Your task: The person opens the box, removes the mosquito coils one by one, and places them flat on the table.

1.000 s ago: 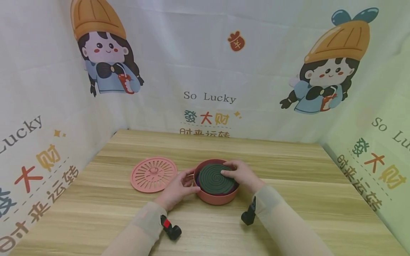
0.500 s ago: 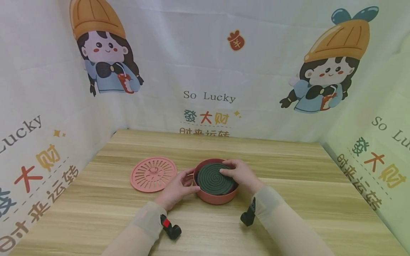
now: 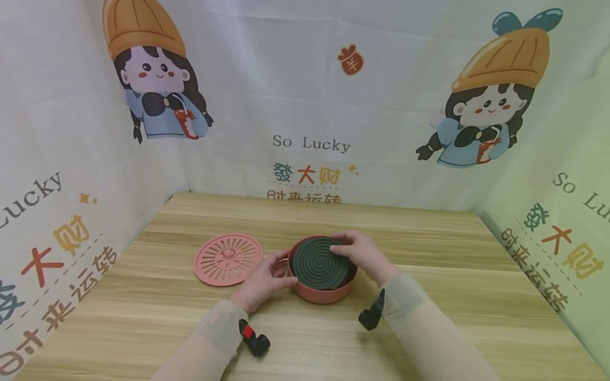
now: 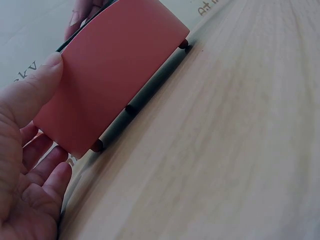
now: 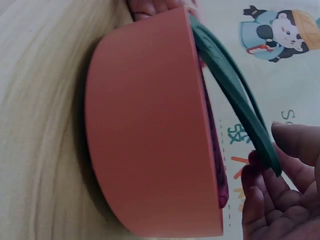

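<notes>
A green mosquito coil [image 3: 316, 267] lies tilted over a round red mosquito coil box [image 3: 323, 297]. My right hand [image 3: 364, 255] pinches the coil's right edge between thumb and fingers. In the right wrist view that edge of the coil [image 5: 231, 92] stands up off the rim, while the opposite edge stays at the rim. Something dark magenta [image 5: 223, 194] shows inside the box beneath it. My left hand [image 3: 263, 283] holds the box's left side, thumb at the rim and fingers round the wall. Small feet carry the box [image 4: 115, 75] on the table.
The pink slotted lid [image 3: 229, 253] with a small knob lies flat on the wooden table [image 3: 419, 328], left of the box and beyond my left hand. A printed cloth [image 3: 305, 106] hangs behind the table and at both sides.
My right hand has risen slightly and raised the right edge of the coil, which now tilts more out of the box. The left hand and the lid stay put.
</notes>
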`<control>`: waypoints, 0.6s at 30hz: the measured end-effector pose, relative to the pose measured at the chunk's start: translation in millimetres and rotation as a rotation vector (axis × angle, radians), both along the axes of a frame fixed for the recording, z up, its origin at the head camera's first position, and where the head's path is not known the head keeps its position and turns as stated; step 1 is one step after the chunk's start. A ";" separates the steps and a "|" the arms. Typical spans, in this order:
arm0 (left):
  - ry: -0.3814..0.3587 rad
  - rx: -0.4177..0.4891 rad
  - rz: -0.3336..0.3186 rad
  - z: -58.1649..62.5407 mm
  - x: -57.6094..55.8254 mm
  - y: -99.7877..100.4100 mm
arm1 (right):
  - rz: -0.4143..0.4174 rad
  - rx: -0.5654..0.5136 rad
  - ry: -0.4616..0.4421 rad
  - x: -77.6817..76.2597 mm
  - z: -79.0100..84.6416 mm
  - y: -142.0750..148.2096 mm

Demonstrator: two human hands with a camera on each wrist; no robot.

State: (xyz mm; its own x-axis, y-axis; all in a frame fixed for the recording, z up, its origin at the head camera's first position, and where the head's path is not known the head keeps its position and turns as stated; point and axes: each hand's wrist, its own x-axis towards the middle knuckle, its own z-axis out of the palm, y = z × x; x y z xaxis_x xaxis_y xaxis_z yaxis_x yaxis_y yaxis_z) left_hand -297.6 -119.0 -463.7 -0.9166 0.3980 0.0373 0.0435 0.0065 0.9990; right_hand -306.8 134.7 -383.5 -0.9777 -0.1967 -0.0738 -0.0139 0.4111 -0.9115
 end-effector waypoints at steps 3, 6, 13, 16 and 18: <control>-0.004 -0.003 -0.001 0.3 0.1 -0.3 | 0.018 -0.040 -0.023 -0.6 2.3 3.6; -0.007 -0.005 0.001 0.8 0.3 -0.3 | 0.030 -0.104 -0.057 -2.8 2.6 6.3; -0.013 -0.003 0.005 0.8 0.4 0.0 | 0.036 -0.227 -0.107 -6.3 -3.1 8.1; -0.013 -0.007 0.009 0.7 0.2 -0.3 | 0.056 -0.256 -0.111 -6.7 -6.1 9.5; -0.013 -0.007 0.009 0.7 0.1 -0.2 | 0.064 -0.274 -0.117 -6.6 -6.8 10.5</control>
State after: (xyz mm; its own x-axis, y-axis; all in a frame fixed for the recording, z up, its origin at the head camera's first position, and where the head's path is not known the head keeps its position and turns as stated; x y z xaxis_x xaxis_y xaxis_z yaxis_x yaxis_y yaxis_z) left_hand -297.5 -119.2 -463.0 -0.9204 0.3903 0.0226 0.0304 0.0136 0.9994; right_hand -313.4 145.2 -390.3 -0.9505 -0.2861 -0.1211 0.0801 0.1509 -0.9853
